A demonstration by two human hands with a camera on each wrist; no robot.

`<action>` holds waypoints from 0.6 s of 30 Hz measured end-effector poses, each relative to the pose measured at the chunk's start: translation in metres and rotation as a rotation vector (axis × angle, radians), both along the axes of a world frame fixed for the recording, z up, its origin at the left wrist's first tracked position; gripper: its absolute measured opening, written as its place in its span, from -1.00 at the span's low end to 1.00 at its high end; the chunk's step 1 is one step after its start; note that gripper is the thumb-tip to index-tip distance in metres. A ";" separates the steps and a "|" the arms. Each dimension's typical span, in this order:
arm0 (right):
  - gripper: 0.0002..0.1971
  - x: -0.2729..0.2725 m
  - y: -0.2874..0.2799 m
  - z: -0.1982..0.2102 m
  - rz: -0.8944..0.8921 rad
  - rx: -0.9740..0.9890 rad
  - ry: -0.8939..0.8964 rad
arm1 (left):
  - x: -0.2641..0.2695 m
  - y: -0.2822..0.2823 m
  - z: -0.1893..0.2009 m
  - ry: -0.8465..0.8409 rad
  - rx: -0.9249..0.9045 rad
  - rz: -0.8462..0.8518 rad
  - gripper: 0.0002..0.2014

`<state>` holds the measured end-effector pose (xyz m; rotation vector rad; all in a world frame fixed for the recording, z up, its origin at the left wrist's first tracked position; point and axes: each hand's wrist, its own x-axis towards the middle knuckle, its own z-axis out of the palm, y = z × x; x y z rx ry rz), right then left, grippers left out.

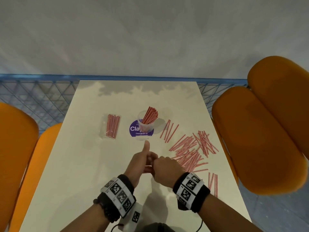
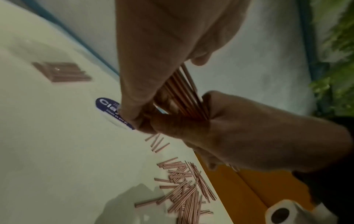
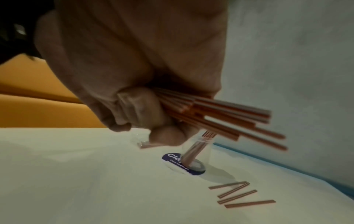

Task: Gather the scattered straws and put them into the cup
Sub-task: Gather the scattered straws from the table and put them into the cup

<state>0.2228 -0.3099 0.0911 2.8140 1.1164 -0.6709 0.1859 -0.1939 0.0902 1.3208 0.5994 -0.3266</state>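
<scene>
My two hands meet over the middle of the white table (image 1: 100, 164). The right hand (image 1: 164, 166) is curled round a bundle of red-and-white straws (image 3: 229, 119). The left hand (image 1: 142, 163) grips the same bundle (image 2: 184, 94) from the other side, thumb raised. A short length of the bundle (image 1: 148, 168) shows between the hands. Beyond them a clear plastic cup (image 1: 144, 125) stands with several straws (image 1: 150, 115) leaning in it. Many loose straws (image 1: 192, 151) lie scattered to the right, and a few (image 3: 239, 194) lie near the cup.
A clear packet of straws (image 1: 112, 126) lies left of the cup. The cup stands on a round purple sticker (image 1: 133, 129). Orange chairs flank the table on the right (image 1: 259, 139) and left (image 1: 16, 148). A few straws (image 1: 213, 183) lie near the right wrist.
</scene>
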 end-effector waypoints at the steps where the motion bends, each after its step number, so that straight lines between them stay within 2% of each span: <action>1: -0.74 0.000 0.002 0.004 -0.027 0.027 0.030 | -0.001 0.000 0.001 -0.017 -0.018 0.022 -0.27; 3: -0.74 0.006 -0.002 0.017 -0.124 0.167 0.138 | -0.003 0.011 0.000 -0.052 -0.174 0.126 -0.30; 4: -0.69 0.010 -0.005 0.029 -0.190 0.311 0.224 | -0.005 0.017 0.001 -0.049 -0.273 0.181 -0.31; 7: -0.46 0.011 -0.004 0.077 -0.544 0.989 0.561 | -0.009 0.025 0.005 0.032 -0.599 0.241 -0.28; 9: -0.50 0.005 0.005 0.100 -0.659 1.380 0.768 | -0.012 0.021 0.011 0.058 -0.836 0.206 -0.21; 10: -0.55 0.001 0.011 0.105 -0.671 1.494 0.821 | -0.014 0.018 0.014 0.042 -0.922 0.185 -0.20; 12: -0.60 -0.007 0.022 0.104 -0.651 1.596 0.859 | -0.018 0.014 0.024 -0.017 -1.060 0.139 -0.20; 13: -0.55 -0.009 0.026 0.100 -0.616 1.609 0.837 | -0.019 0.012 0.030 -0.060 -1.116 0.133 -0.20; 15: -0.40 -0.015 0.031 0.092 -0.552 1.601 0.723 | -0.019 0.007 0.044 -0.119 -1.193 0.186 -0.24; 18: -0.40 -0.021 0.034 0.085 -0.578 1.584 0.615 | -0.022 0.005 0.050 -0.170 -1.253 0.222 -0.28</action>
